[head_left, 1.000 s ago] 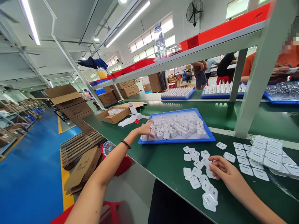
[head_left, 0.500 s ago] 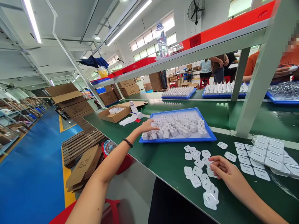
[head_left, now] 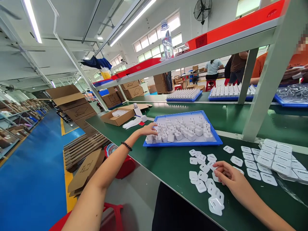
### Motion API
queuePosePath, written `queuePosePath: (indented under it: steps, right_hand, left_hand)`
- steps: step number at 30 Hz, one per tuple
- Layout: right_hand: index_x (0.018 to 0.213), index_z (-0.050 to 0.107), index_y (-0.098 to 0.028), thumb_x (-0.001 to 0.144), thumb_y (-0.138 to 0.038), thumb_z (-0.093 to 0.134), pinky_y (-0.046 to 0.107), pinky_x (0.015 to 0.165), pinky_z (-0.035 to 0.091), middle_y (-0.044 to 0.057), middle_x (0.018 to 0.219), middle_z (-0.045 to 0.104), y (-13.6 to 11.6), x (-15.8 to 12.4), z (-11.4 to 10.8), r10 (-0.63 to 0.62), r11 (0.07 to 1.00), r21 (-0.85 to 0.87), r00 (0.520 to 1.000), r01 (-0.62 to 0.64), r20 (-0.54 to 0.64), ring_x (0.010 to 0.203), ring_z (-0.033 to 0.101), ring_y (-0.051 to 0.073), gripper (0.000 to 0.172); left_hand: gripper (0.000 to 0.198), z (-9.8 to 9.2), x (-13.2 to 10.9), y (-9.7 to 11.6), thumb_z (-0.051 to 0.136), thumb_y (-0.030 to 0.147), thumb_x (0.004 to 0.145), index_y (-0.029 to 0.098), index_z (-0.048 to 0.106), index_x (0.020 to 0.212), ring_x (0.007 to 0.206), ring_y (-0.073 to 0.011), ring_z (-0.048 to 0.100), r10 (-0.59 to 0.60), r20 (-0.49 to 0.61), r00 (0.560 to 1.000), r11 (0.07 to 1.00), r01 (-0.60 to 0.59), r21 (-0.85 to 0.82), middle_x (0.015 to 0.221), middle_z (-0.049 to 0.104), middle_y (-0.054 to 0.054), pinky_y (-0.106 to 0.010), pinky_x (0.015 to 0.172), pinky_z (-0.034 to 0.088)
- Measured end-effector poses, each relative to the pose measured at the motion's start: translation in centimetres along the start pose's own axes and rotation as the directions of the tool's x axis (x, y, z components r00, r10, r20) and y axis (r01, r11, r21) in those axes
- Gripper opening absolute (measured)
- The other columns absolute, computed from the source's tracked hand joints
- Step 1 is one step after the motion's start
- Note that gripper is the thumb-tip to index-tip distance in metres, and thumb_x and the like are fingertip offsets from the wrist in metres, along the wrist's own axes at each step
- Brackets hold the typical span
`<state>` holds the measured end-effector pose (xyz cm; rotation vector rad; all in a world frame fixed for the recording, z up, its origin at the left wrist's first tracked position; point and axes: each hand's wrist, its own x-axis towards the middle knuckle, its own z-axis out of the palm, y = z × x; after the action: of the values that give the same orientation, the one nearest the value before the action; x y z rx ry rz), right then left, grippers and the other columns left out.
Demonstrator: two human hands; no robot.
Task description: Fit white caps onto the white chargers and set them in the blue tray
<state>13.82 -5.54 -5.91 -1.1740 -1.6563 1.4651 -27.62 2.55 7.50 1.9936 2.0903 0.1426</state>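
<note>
1. Many white plugs (head_left: 178,136) stand, mostly prongs up, in a blue tray (head_left: 183,145) on the green desk (head_left: 166,166).
2. The left hand (head_left: 147,129) is at the tray's left end, fingers (head_left: 152,126) slightly parted and bent over the plugs; whether they grip one, I cannot tell.
3. The right hand (head_left: 228,175) is beside loose white plates (head_left: 202,176), its fingers loosely curled, tips close together; I cannot tell if they hold a plate.

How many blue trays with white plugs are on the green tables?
3: near tray, at the left hand; back tray; to its right, third tray, partly behind a post. Others may be hidden.
</note>
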Motion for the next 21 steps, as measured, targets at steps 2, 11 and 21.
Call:
queuePosePath:
  steps: [2, 11, 21]
  right_hand:
    - [0.104, 0.054, -0.024, 0.087, -0.052, 0.049, 0.035, 0.07, 0.049, 0.003, 0.084, 0.058, 0.1, 0.0, 0.0, 0.004, 1.0, -0.002, 1.0, -0.004, 0.002, 0.074, 0.056, 0.02, 0.034]
    - [0.103, 0.055, -0.022, 0.086, -0.049, 0.05, 0.036, 0.071, 0.049, 0.003, 0.083, 0.059, 0.0, 0.1, -0.2, 0.005, 1.0, -0.016, 1.0, -0.005, -0.017, 0.074, 0.056, 0.02, 0.032]
    - [0.101, 0.058, -0.022, 0.086, -0.047, 0.052, 0.035, 0.066, 0.049, 0.004, 0.081, 0.061, -0.2, -0.1, -0.3, -0.036, 0.999, -0.038, 0.998, 0.033, -0.06, 0.071, 0.056, 0.02, 0.029]
  left_hand:
    - [0.064, 0.2, -0.5, 0.6, 0.077, 0.035, 0.066, 0.023, 0.054, 0.125, 0.11, -0.0282, 0.061, 0.027, -0.037, 0.999, 1.0, -0.027, 0.012, 0.131, 0.055, -0.009, -0.04, 0.097, 0.044]
    - [0.072, 4.2, -3.5, 3.4, 0.06, 0.04, 0.078, 0.014, 0.032, 0.138, 0.13, -0.0361, 0.04, -0.014, -0.39, 0.921, 0.976, 0.096, 0.193, 0.147, 0.032, -0.021, -0.052, 0.106, 0.028]
    - [0.062, 6.8, -3.3, 3.9, 0.057, 0.023, 0.074, 0.01, 0.041, 0.133, 0.125, -0.0375, 0.044, -0.069, -0.363, 0.929, 0.926, 0.196, 0.323, 0.143, 0.037, -0.025, -0.047, 0.096, 0.036]
